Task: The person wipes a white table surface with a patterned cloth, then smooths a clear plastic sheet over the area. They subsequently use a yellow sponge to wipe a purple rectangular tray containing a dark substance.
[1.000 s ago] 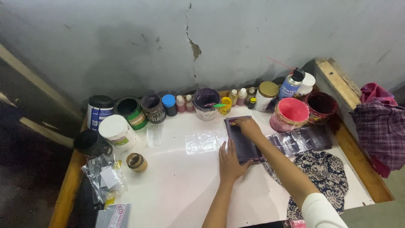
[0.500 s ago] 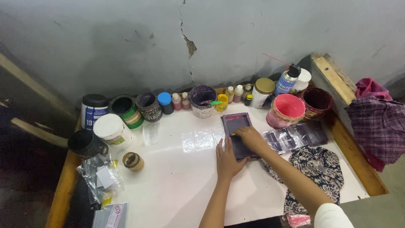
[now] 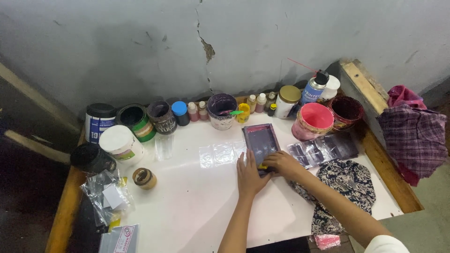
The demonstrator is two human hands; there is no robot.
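A small dark screen frame (image 3: 260, 140) with a reddish rim lies flat on the white table (image 3: 197, 206). My left hand (image 3: 248, 175) presses flat on the frame's near left edge and holds it down. At the frame's near end, my right hand (image 3: 282, 165) grips a small yellow scraper (image 3: 263, 167), mostly hidden under the fingers. Clear plastic pieces (image 3: 219, 154) lie just left of the frame. Dark printed plastic strips (image 3: 323, 149) lie to its right.
Paint jars, small bottles and a spray can (image 3: 313, 86) line the wall. A pink tub (image 3: 313, 119) stands at back right and a white tub (image 3: 121, 143) at left. A patterned cloth (image 3: 347, 187) lies right of my arm. A plaid cloth (image 3: 415, 136) hangs off the right edge.
My right hand has drawn back from the far end of the frame to its near end. The left hand has stayed pressed at the frame's near left edge.
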